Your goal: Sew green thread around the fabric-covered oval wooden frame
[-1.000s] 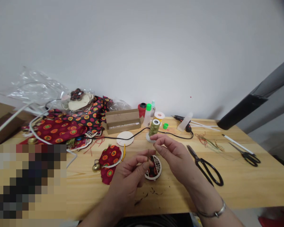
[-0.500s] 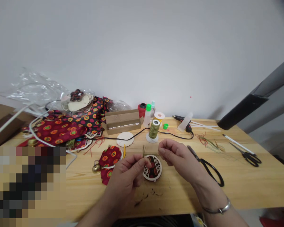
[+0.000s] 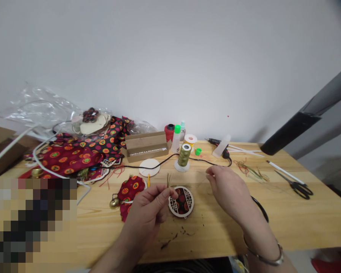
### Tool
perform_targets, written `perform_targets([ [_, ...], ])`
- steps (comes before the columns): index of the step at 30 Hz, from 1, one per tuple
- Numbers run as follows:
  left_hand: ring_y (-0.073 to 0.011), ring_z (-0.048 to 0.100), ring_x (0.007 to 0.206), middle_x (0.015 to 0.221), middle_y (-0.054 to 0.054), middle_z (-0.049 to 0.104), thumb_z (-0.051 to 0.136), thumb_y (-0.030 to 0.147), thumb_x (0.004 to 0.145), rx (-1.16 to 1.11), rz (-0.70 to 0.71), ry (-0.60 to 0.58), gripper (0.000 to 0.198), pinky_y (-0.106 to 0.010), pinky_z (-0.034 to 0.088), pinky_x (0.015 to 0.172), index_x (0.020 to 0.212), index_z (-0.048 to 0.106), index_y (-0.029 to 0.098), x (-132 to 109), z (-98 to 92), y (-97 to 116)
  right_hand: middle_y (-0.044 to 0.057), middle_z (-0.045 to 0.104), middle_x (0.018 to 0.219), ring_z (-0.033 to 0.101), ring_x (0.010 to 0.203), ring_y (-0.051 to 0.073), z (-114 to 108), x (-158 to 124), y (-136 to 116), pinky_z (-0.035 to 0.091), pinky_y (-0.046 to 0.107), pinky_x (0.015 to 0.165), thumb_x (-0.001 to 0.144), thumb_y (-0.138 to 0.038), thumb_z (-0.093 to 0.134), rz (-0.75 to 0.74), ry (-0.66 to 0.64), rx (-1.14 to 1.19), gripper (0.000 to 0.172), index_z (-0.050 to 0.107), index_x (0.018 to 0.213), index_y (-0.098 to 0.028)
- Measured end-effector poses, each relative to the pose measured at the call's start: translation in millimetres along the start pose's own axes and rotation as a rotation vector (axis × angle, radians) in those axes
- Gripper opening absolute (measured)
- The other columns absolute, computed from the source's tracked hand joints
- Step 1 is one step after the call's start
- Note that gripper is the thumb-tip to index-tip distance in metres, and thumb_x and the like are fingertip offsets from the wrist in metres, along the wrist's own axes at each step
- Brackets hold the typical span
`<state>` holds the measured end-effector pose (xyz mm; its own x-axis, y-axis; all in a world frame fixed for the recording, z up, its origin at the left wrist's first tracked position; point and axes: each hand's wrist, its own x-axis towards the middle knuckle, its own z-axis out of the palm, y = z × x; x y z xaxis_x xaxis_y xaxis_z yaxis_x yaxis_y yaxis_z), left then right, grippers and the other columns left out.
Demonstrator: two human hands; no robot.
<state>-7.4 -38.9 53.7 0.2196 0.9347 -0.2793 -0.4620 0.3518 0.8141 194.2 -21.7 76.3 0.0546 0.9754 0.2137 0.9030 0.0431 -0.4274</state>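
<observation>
My left hand (image 3: 152,206) pinches a small bunch of green threads (image 3: 168,180) whose ends stand up above the fingertips. Just right of those fingers lies a round ornament (image 3: 182,206) with a white lattice frame over dark patterned fabric. More green thread lies along the ornament's top edge. My right hand (image 3: 230,191) is closed in a pinch, apart from the left, with a faint thread (image 3: 201,178) near its fingertips. Black scissors (image 3: 260,208) are mostly hidden beneath that hand and forearm. Behind the ornament stands a green thread spool (image 3: 184,155).
Red patterned fabric with a brass bell (image 3: 114,201) lies left of my left hand. Farther back are a cardboard box (image 3: 147,146), a green-capped bottle (image 3: 176,138) and a glue gun (image 3: 216,143). A second pair of scissors (image 3: 298,188) lies at right, near thread scraps (image 3: 251,170).
My right hand has moved to the right, away from the ornament, and now covers much of the nearer scissors. My left hand has shifted slightly left, still pinching the threads, uncovering more of the ornament.
</observation>
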Motion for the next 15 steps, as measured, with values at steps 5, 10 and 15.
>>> perform_targets([
  [5, -0.0014, 0.021, 0.038, 0.042, 0.01, 0.037, 0.079, 0.037, 0.063, 0.052, -0.014, -0.025, 0.027, -0.018, 0.013, 0.038, 0.066, 0.069, 0.012, -0.2, 3.7, -1.6, 0.008, 0.062, 0.117, 0.057, 0.108, 0.018, 11.9, -12.5, -18.5, 0.045, 0.034, 0.093, 0.091, -0.015, 0.04, -0.262, -0.125, 0.604, 0.032, 0.051, 0.12, -0.022],
  [10, -0.0027, 0.023, 0.039, 0.043, 0.01, 0.037, 0.079, 0.038, 0.065, 0.087, 0.003, -0.019, 0.027, -0.018, 0.015, 0.039, 0.065, 0.066, 0.015, -0.4, 0.5, -5.2, 0.003, 0.065, 0.109, 0.062, 0.095, 0.015, 23.0, -19.4, -35.8, 0.05, 0.027, 0.081, 0.089, -0.021, 0.051, -0.282, -0.401, 0.879, 0.037, 0.051, 0.126, -0.025],
  [15, -0.0033, 0.022, 0.04, 0.042, 0.01, 0.036, 0.077, 0.038, 0.066, 0.119, 0.033, 0.024, 0.026, -0.019, 0.015, 0.04, 0.067, 0.066, 0.015, 0.3, -2.5, -6.7, -0.001, 0.066, 0.07, 0.058, 0.064, 0.012, 14.0, -15.2, -34.2, 0.046, 0.022, 0.058, 0.083, -0.022, 0.06, -0.191, -0.395, 0.698, 0.012, 0.072, 0.084, -0.02],
])
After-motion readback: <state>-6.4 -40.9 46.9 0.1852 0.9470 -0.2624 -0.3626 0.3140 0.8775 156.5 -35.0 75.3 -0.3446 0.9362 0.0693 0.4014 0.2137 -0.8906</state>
